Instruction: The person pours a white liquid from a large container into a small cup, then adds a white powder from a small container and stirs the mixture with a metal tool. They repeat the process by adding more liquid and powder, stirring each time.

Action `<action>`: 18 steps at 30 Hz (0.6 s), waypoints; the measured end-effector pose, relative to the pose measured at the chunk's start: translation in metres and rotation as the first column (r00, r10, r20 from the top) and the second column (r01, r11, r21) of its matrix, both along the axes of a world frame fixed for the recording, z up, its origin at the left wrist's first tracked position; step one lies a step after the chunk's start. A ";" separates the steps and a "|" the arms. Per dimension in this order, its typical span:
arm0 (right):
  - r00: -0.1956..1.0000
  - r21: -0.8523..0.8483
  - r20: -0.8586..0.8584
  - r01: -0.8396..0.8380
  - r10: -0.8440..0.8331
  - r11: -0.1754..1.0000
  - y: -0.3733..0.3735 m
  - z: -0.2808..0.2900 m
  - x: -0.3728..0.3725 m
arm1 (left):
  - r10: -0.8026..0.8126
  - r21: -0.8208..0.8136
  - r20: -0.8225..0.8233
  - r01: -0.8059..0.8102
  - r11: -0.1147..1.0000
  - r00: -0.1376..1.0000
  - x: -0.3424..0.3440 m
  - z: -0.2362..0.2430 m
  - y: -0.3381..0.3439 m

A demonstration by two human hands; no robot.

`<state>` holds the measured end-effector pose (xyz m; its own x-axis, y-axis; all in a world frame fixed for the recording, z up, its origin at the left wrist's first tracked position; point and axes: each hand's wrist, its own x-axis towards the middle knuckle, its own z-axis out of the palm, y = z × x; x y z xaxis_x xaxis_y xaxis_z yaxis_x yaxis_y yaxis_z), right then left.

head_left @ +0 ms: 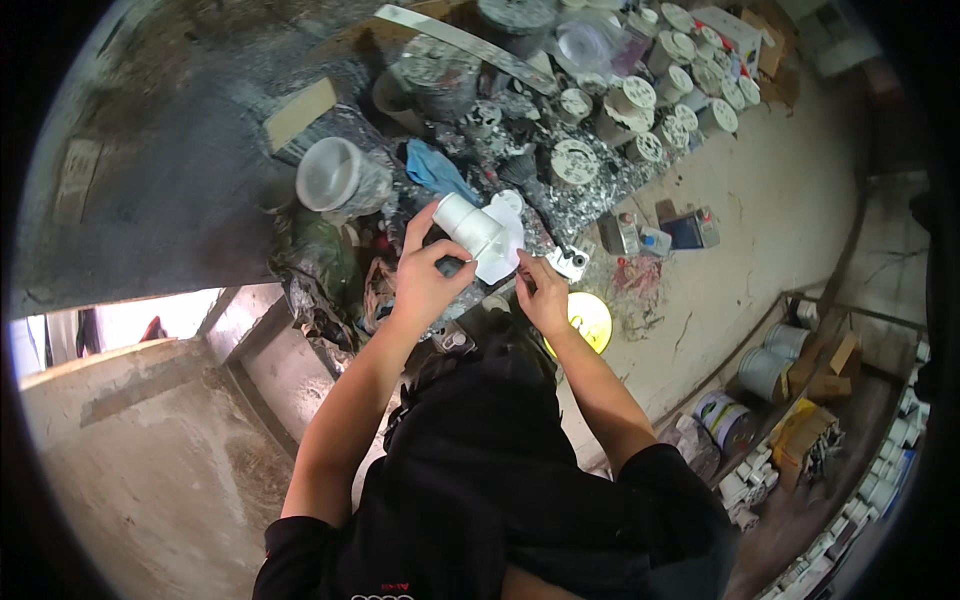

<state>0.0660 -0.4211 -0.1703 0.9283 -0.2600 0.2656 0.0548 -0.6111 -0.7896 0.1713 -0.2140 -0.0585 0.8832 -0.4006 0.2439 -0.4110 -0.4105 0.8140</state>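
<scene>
My left hand [428, 285] is closed on a white cylindrical cup [462, 222], held tilted over the cluttered bench. Its thumb and fingers curl round the cup's near side. Against the cup's right side lies a thin white sheet-like piece [508, 240], smooth and pale; whether the two are joined I cannot tell. My right hand [543, 293] pinches the lower right edge of that white piece between thumb and fingers. Just beyond sits a small white round lid [507, 203]. A crumpled blue glove or cloth [437, 170] lies past my left fingertips.
A translucent plastic tub [330, 174] stands to the left. Paint-spattered cups with lids [630, 105] crowd the bench's far right. A long pale strip [465, 42] lies across the back. On the floor are a yellow disc [583, 323], small cans [690, 230] and buckets [762, 372].
</scene>
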 end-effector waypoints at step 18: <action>0.995 0.982 0.086 -0.078 -0.041 0.170 -0.019 0.136 0.182 | 0.385 0.046 -0.017 -0.384 0.922 0.923 -0.055 -0.041 0.031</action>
